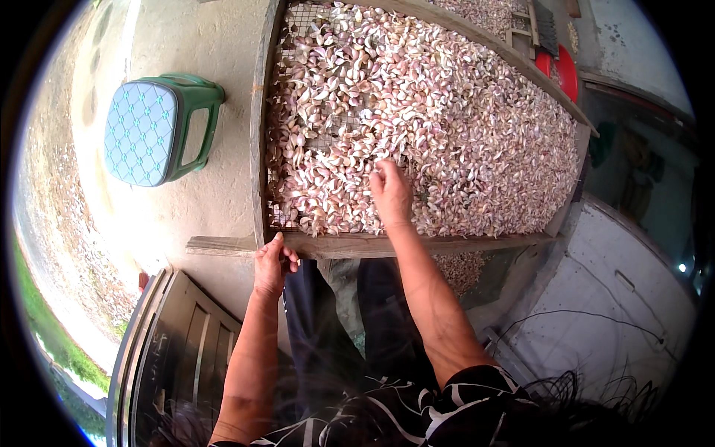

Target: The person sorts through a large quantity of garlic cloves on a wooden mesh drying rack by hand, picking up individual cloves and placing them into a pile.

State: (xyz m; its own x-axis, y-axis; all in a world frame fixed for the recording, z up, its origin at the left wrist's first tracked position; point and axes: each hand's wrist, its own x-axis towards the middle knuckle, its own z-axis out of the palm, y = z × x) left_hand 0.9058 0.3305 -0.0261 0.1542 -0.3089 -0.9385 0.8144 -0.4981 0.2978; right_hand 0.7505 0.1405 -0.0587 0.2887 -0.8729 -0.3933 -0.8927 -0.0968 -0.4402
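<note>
Garlic cloves (477, 134), white with pinkish-purple skins, lie spread over a wire mesh tray with a wooden frame (258, 119). Bare mesh (324, 138) shows through at the left of the layer. My right hand (392, 195) is over the cloves near the front middle, its fingers bent together at their surface; what they pinch, if anything, is hidden. At the front left corner my left hand (274, 267) is by the wooden rail, fingers curled. A small pale bit that looks like a garlic clove (299, 262) sticks out beside its fingers.
Left of the tray stands a green plastic stool (195, 127) with a blue quilted top. A dark panelled door (190, 335) is at lower left. To the right are a white panel (588, 298) with a cable and a red round thing (566, 73). More garlic (484, 15) lies beyond the far rail.
</note>
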